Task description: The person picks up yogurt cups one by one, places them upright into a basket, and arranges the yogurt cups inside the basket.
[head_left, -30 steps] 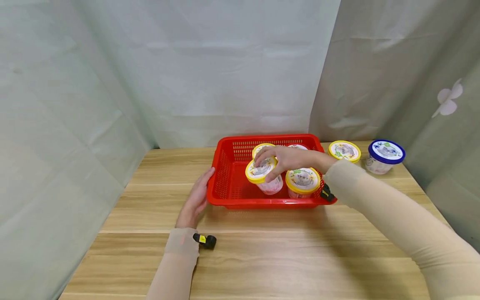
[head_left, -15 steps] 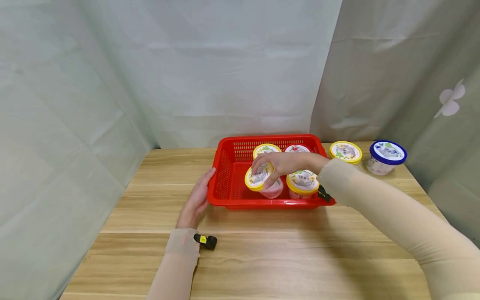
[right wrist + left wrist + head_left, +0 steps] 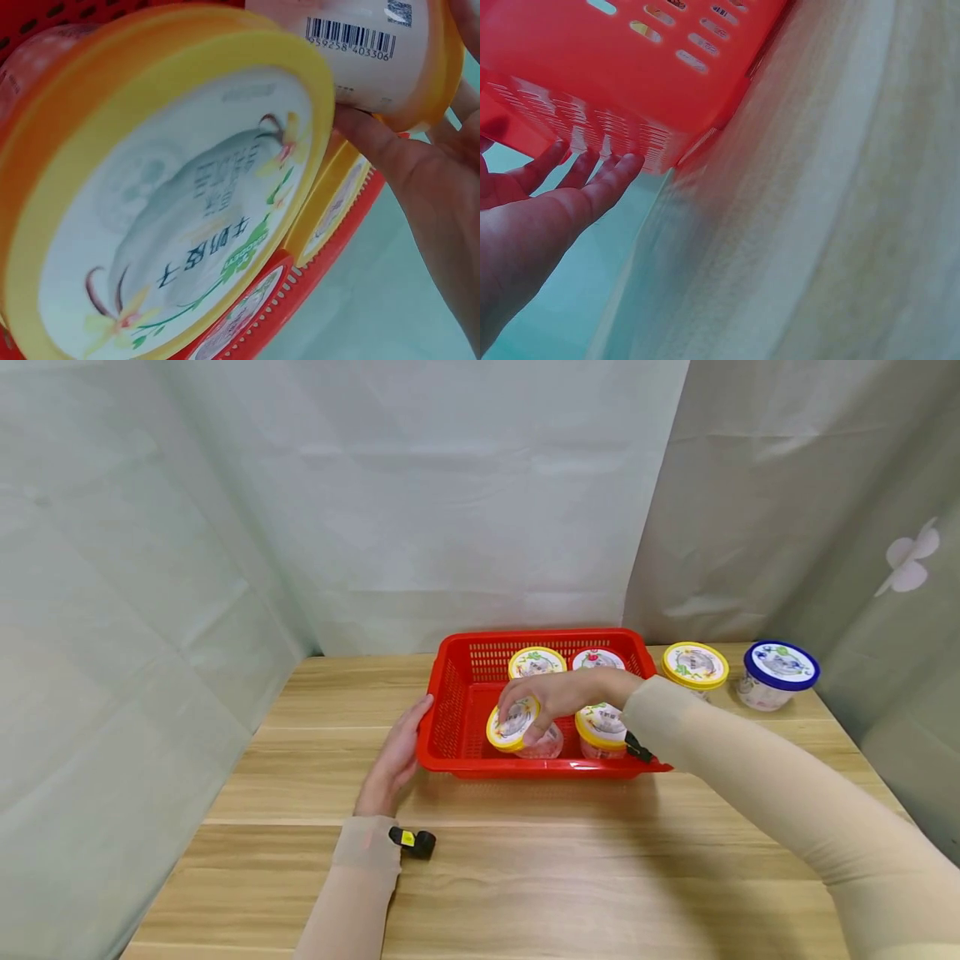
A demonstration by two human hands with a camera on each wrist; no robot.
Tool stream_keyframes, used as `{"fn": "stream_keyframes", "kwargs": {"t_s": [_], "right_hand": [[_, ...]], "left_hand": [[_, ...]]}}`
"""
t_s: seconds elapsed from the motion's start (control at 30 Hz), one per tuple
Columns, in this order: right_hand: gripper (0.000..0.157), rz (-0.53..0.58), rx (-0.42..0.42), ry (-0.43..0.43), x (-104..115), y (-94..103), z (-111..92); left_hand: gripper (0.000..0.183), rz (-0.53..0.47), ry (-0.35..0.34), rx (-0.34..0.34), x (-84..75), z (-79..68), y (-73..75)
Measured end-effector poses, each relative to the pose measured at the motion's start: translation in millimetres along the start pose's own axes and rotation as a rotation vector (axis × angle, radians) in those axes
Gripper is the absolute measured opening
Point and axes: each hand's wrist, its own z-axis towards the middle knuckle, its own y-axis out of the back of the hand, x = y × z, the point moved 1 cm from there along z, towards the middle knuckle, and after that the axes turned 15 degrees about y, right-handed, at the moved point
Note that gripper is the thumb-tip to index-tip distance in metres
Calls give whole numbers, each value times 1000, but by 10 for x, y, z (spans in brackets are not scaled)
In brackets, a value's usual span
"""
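My right hand (image 3: 555, 693) grips a yellow-lidded tub (image 3: 512, 731) inside the red plastic basket (image 3: 525, 767). This tub is tilted, its lid facing left, with the pinkish body toward the right. In the right wrist view, the thumb lies along the held tub (image 3: 360, 71), beside its printed barcode. Close to that camera is the lid of another yellow-lidded tub (image 3: 180, 202), which stands at the basket's front right. At the basket's left side, my left hand (image 3: 395, 752) touches the outer wall with extended fingers (image 3: 611, 184), under the rim.
At the back of the basket stand a yellow-lidded tub (image 3: 537, 662) and a red-lidded tub (image 3: 597, 658). Right of the basket, on the wooden table (image 3: 525, 877), are a yellow-lidded tub (image 3: 695, 665) and a blue-lidded tub (image 3: 782, 665). Pale curtains (image 3: 465, 510) hang behind.
My right hand has moved slightly down and left with the held tub, which tilts further over. The left hand stays at the basket's side.
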Motion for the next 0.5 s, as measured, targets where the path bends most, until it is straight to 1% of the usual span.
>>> {"fn": "stream_keyframes", "kwargs": {"t_s": [0.1, 0.2, 0.37, 0.5], "right_hand": [[48, 6, 29, -12, -7, 8, 4], [48, -11, 55, -5, -3, 21, -21], [47, -56, 76, 11, 10, 64, -81], [47, -41, 84, 3, 27, 85, -138]], "left_hand": [[58, 5, 5, -5, -14, -10, 2], [58, 4, 3, -4, -19, -12, -2], [57, -4, 0, -2, -26, -7, -2], [57, -11, 3, 0, -28, -11, -2]]}}
